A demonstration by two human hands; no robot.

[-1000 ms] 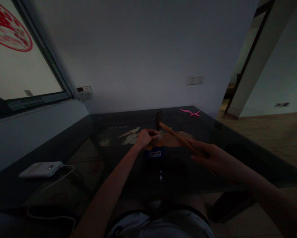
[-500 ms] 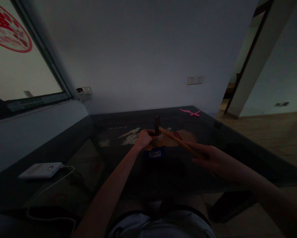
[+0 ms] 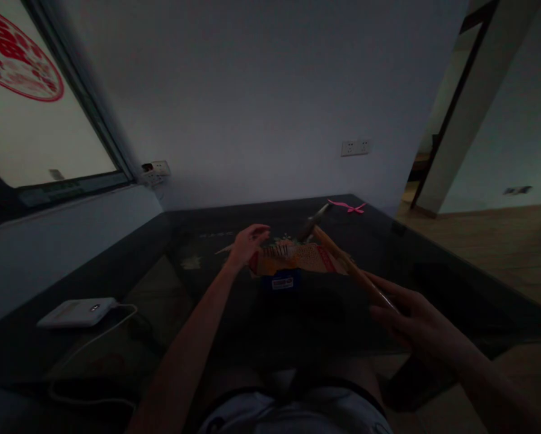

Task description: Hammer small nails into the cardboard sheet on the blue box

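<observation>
My right hand (image 3: 403, 310) is closed round the near part of a long wooden-handled tool (image 3: 343, 259). A dark, flat head (image 3: 314, 222) with a pale tip shows at its far end, above a patterned brown and red piece (image 3: 315, 258). That piece rests over a small blue box (image 3: 281, 281) with a white label. My left hand (image 3: 249, 242) is at the left edge of the patterned piece, fingers apart, holding nothing. The picture is dim, so what the patterned piece is made of cannot be told.
A white device (image 3: 77, 313) with a white cable lies at the left of the dark table (image 3: 252, 328). Pink strips (image 3: 349, 207) lie near the far right corner. Wall sockets (image 3: 355, 147) are behind the table.
My left hand has let go and moved left, its fingers spreading. The dark head has tipped over to the right from upright. My right hand has drawn back toward the right with the tool.
</observation>
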